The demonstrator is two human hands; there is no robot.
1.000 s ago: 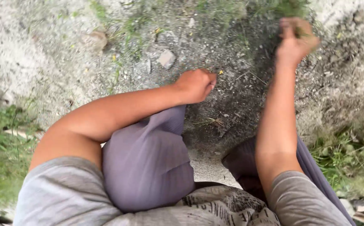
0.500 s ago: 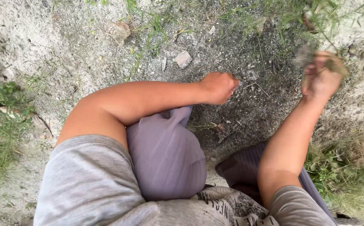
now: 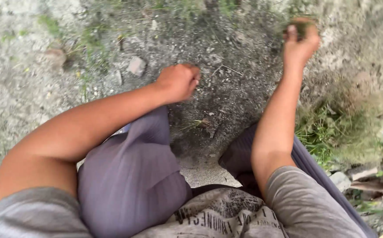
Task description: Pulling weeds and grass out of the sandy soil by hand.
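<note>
Viewed from above, crouched low over bare gravelly ground [image 3: 226, 88], knees in purple-grey trousers [image 3: 134, 176] drawn up so that both arms reach past them to soil level. Left hand [image 3: 179, 81] curled into a loose fist, knuckles down, just above or touching the dirt; cannot tell whether anything is pinched inside, since the fingers fold out of sight. Right hand [image 3: 300, 42] raised further forward, fingers closed around a small tuft of green plant matter [image 3: 303, 27], gripped at the top of the fist so the stems stay bunched; blurred, so the exact hold is unclear. Tuft held clear of the ground, well apart from the left hand. Small pale stone [image 3: 136, 66] lying to the left of the left fist, untouched. Thin sprig of grass [image 3: 196, 124] lying between the knees, near the left trouser leg. Denser grass patch [image 3: 328, 132] beside the right forearm, within easy reach from this posture. Weathered timber or rubble [image 3: 376, 180] at the right edge.
</note>
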